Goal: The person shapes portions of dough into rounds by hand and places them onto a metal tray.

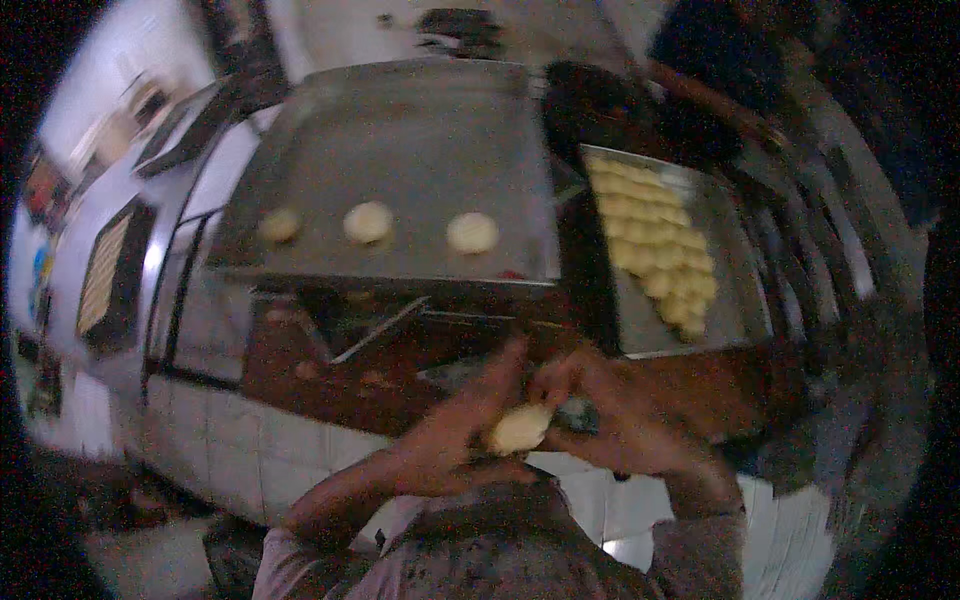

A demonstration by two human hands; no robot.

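A: Close against your chest, low in the head view, sits the dough [520,428]. Both your hands are on it at once. Your left hand [462,432] cups it from the left and below, fingers reaching up past it. Your right hand [610,415] closes over it from the right, fingertips curled toward the lump.

B: So neither hand is free?

A: Neither. You're grasping the one piece between them, and it touches both palms. The left is a shade nearer its middle; the right covers its far end.

B: Which way does it lie?

A: Its long axis tilts, lower left to upper right, running from your left palm toward your right fingers. It's a pale yellow oval, smooth, soft-looking, and dimly lit, so I can't tell you more of its surface.

B: And what's beyond it?

A: Straight ahead and well apart from your hands, the big tray [420,130] on the table, carrying three rounds [368,221] in a row along its near side. To the right of that, the small tray [728,290] holds many balls [655,240] packed in rows, touching one another. The big tray lies ahead and slightly left of your hands; the small one ahead and right, nearer your right hand.
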